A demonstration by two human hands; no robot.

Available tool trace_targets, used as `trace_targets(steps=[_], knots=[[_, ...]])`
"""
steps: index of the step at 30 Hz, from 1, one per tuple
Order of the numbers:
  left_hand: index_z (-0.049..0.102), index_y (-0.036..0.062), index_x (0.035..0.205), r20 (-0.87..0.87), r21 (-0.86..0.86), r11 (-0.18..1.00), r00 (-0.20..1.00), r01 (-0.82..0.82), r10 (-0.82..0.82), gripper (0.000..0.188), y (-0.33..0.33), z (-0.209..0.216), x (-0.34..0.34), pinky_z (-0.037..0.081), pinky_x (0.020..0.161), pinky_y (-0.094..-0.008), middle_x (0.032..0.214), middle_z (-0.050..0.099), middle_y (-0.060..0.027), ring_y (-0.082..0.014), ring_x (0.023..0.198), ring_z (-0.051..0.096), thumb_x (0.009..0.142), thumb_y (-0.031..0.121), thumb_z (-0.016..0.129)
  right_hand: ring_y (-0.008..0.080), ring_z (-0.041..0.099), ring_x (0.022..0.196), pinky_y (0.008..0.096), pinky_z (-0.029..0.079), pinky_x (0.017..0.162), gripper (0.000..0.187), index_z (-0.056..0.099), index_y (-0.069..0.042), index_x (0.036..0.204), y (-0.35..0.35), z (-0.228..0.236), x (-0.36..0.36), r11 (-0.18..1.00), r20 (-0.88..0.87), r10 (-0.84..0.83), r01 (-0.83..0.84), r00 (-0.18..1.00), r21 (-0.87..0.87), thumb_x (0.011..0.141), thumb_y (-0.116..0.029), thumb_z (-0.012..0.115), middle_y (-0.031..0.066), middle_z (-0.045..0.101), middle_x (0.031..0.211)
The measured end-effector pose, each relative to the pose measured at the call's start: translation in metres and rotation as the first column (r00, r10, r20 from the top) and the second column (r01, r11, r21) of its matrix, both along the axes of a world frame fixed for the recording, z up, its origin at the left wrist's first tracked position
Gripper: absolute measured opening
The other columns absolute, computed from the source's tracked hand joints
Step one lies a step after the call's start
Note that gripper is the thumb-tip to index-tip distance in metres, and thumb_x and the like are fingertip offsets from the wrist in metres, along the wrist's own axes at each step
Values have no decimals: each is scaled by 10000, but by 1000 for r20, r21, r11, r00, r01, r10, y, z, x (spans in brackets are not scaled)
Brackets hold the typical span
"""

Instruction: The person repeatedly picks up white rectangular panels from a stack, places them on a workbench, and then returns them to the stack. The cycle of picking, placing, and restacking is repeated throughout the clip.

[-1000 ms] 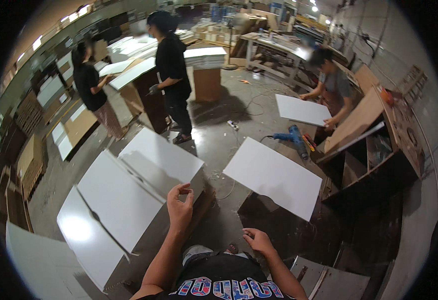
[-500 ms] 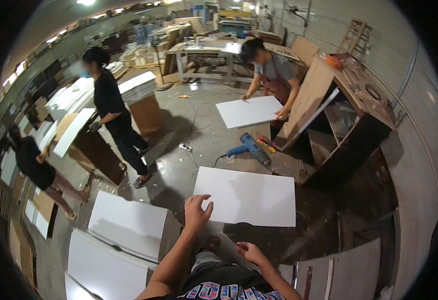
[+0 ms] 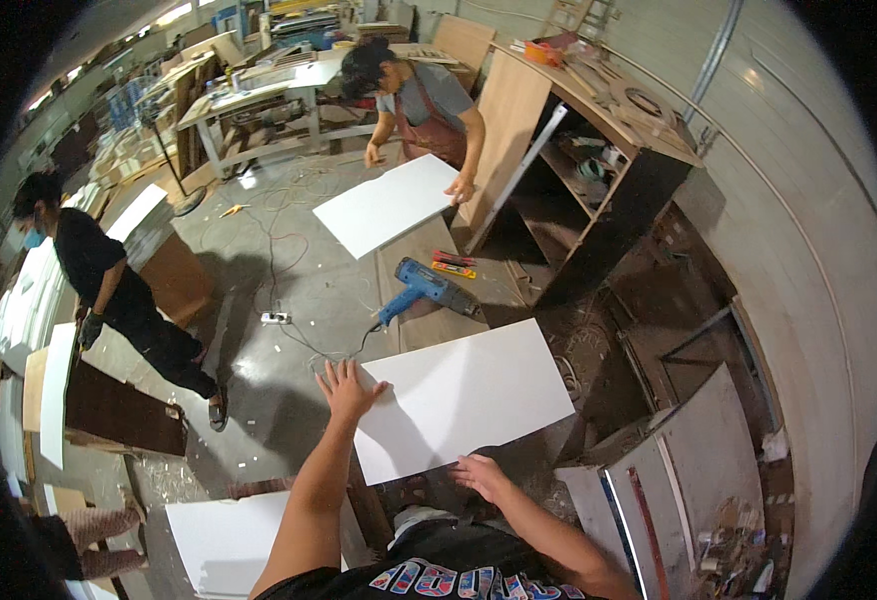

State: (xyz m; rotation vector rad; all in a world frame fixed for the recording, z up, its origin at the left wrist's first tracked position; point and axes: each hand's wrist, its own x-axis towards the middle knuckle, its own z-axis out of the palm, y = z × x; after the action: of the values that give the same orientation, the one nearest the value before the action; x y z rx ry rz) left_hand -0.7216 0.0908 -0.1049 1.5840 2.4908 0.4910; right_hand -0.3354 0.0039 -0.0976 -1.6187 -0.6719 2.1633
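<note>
A white rectangular panel (image 3: 479, 390) lies tilted before me on a work surface. At its left edge is my left hand (image 3: 350, 392), fingers spread, with the thumb over the panel. My right hand (image 3: 481, 476) is by the near edge, fingers stretched out and loosely apart; whether it touches the panel I cannot tell. Just beyond the panel rests a blue heat gun (image 3: 427, 290) with its cord running left. Red and yellow box cutters (image 3: 454, 264) lie beside it. Across from me a co-worker (image 3: 424, 115) steadies another white panel (image 3: 391, 205) with one hand.
A wooden cabinet (image 3: 609, 150) with open shelves stands on the right. Nearer on that side is a grey cabinet (image 3: 674, 480). White boards (image 3: 224, 540) are stacked at lower left. Another person (image 3: 109, 280) works at far left. Cords (image 3: 279, 235) trail over the floor.
My view has swung right. My left hand has spread its fingers at the panel's left edge, and my right hand has come to the near edge. The co-worker's one hand has left their panel.
</note>
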Motion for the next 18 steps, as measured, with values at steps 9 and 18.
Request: trace_targets(steps=[9,18], knots=[[747,0,1426,111,-382,867,947,319,-300,1045,38,23,-24,493,1218,-527,1366,798,-283,-466,1346,731,965,929,616,304,771,1177,437,643,995,201,664,-54,1262,-29,-16,12,988,-153,-155,157,976,0,1157,-215,723,135,767,1264],[845,-1,1134,262,-338,924,961,178,-89,934,-41,44,46,615,1001,-562,1136,826,-302,-476,1152,799,935,898,690,220,741,1054,431,628,952,248,686,-68,1298,-60,-26,52,985,114,-142,129,983,116,1128,-227,771,71,756,1164]])
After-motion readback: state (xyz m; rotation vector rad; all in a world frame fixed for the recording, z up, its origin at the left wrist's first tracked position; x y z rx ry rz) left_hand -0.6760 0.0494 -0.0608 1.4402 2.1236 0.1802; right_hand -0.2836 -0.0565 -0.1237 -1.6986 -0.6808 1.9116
